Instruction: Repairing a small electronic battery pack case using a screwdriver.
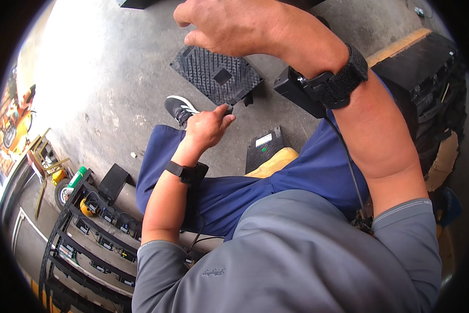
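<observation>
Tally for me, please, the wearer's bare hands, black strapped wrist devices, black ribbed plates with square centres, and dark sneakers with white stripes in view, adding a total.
Bare hands: 2, left hand and right hand
Black strapped wrist devices: 2
Black ribbed plate with square centre: 1
Dark sneaker with white stripes: 1
Total: 6

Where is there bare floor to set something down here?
The widest bare floor lies left of the ribbed black panel and the shoe. A narrower gap separates that panel from the other black panel between the legs. Crowded: lower left at the black rack; right at the black case.
</observation>
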The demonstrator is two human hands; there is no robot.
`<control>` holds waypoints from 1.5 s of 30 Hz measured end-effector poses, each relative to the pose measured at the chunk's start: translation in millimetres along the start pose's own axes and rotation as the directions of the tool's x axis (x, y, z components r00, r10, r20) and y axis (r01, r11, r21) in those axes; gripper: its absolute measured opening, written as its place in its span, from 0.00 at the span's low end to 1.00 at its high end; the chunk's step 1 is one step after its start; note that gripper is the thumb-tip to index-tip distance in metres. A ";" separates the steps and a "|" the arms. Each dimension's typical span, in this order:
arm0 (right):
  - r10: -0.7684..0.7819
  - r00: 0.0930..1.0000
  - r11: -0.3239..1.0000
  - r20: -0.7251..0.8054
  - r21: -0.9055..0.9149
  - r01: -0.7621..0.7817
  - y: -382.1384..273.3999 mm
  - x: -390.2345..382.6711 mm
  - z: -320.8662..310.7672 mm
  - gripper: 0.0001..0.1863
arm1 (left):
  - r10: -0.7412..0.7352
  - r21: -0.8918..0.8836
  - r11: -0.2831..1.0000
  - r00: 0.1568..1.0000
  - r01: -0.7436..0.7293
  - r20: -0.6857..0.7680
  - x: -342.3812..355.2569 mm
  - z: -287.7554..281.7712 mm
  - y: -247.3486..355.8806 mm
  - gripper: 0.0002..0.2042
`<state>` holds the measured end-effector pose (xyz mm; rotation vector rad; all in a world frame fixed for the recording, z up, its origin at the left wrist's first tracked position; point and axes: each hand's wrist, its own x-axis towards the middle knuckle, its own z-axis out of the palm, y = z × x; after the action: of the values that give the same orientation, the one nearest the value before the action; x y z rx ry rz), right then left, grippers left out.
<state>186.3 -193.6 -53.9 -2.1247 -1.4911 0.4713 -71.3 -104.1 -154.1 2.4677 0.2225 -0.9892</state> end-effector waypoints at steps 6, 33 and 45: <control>-0.009 1.000 1.000 -0.026 0.007 0.009 2.0 -5.3 -4.7 0.09 | 0.274 0.002 0.961 0.949 -0.277 -0.158 -4.1 -15.6 8.4 0.32; -0.005 1.000 0.999 0.015 0.033 0.004 -2.1 -3.1 -7.2 0.09 | -0.044 -0.014 0.999 0.999 0.045 0.012 3.4 -6.9 1.2 0.30; -0.025 0.999 1.000 0.020 0.003 0.025 -3.1 -5.9 -11.6 0.09 | 0.079 -0.017 0.997 0.994 -0.080 -0.074 3.0 -26.8 5.0 0.33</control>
<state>188.2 -200.7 -42.6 -2.1026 -1.5260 0.4869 -51.2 -95.6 -137.4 2.4769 0.1556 -0.8611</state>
